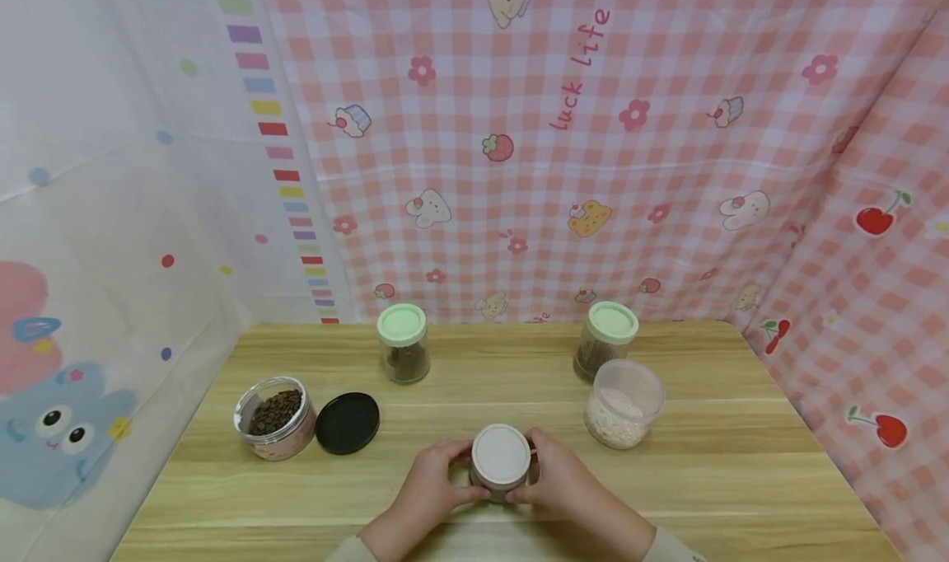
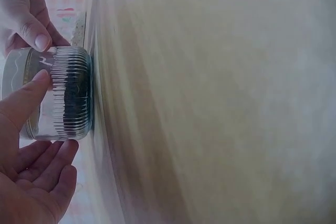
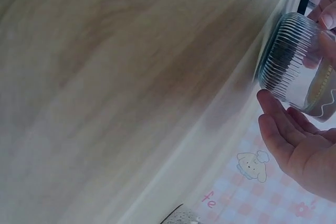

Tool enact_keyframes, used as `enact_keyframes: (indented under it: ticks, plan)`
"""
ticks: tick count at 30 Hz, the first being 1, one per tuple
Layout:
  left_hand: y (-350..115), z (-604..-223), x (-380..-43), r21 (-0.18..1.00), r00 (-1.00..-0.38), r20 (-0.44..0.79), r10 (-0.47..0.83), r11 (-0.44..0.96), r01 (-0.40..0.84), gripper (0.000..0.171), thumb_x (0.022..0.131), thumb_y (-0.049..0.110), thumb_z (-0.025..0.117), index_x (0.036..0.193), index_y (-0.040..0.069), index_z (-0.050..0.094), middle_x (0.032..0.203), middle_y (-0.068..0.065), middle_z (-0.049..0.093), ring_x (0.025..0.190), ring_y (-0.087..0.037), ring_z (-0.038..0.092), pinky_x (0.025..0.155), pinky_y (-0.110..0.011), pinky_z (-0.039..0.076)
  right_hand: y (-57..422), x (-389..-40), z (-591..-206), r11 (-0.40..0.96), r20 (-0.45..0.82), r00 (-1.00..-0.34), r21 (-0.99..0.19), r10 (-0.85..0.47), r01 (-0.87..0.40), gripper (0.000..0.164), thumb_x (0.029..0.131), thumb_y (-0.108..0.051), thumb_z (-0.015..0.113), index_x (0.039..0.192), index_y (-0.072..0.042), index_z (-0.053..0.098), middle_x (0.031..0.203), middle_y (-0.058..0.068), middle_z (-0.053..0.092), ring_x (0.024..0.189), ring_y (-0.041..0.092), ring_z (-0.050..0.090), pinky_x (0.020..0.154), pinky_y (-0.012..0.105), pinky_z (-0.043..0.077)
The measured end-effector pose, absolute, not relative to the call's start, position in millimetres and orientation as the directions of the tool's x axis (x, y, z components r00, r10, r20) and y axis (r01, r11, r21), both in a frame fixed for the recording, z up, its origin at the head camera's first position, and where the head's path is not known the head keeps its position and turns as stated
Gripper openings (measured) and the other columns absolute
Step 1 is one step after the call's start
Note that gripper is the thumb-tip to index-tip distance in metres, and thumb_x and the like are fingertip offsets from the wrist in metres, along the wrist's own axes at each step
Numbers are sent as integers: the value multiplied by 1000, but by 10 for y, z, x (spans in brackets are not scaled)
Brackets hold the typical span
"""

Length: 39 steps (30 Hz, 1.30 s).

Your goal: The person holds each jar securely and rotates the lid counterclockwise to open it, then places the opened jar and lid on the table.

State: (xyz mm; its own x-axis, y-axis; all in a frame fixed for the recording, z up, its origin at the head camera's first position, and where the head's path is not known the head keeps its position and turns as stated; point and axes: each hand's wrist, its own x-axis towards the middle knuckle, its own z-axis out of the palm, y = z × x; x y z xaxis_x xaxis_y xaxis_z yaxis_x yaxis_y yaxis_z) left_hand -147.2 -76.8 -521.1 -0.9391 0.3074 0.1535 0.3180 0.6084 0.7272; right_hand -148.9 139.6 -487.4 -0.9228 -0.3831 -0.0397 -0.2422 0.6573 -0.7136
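Observation:
A ribbed glass jar with dark contents stands on the wooden table at the front middle. Its pale round lid sits on top. From the left side, my left hand holds the jar, the thumb lying against the glass near the front. My right hand holds the same jar from the right, its thumb also at the front of the glass. In the right wrist view, the fingers of the right hand curve around the jar's far side.
To the left stand an open tub of brown pellets and a black lid. At the back are a green-lidded jar and a second green-lidded jar. A clear tub of pale flakes stands at right on the table.

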Motion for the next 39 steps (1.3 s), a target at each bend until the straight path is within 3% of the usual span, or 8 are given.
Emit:
enact_keyframes:
  ticks: [13, 17, 22, 28, 39]
  plan:
    - [-722, -5215, -1478, 727, -940, 166, 298, 607, 321, 65, 61, 34, 87, 116, 6, 65, 108, -3, 69, 105, -21, 62, 92, -39, 50, 1424, -1492, -4880, 653, -59, -920, -723, -386, -228, 69, 60, -24, 89, 113, -2, 52, 108, 9, 62, 94, 22, 60, 84, 46, 50]
    - [-714, -5228, -1479, 724, -936, 178, 304, 603, 334, 70, 61, 35, 87, 119, 4, 63, 112, -5, 67, 106, -21, 61, 93, -41, 49, 1438, -1489, -4825, 658, -76, -916, -719, -394, -223, 86, 60, -30, 89, 126, 3, 45, 120, 16, 58, 105, 30, 59, 92, 50, 47]
    - [-673, -5256, -1470, 725, -931, 188, 312, 595, 346, 93, 57, 39, 88, 132, -1, 50, 129, -14, 56, 115, -28, 56, 98, -46, 45, 1443, -1506, -4638, 703, -44, -918, -658, -393, -270, 106, 58, -43, 88, 137, 6, 36, 133, 24, 46, 120, 41, 48, 98, 56, 43]
    - [-553, -5278, -1437, 793, -943, 144, 301, 535, 292, 105, 56, 38, 90, 139, -1, 39, 135, -16, 49, 123, -33, 47, 101, -51, 41, 1347, -1550, -4451, 743, 15, -890, -545, -455, -389, 95, 61, -45, 86, 133, 2, 46, 130, 21, 49, 116, 38, 51, 90, 52, 49]
    - [-458, -5350, -1480, 789, -956, 148, 252, 553, 268, 95, 54, 37, 91, 131, 1, 48, 127, -14, 56, 117, -31, 52, 99, -49, 43, 1119, -1565, -4480, 829, -8, -894, -379, -448, -412, 77, 64, -41, 85, 120, 3, 56, 114, 16, 54, 102, 30, 52, 82, 44, 51]
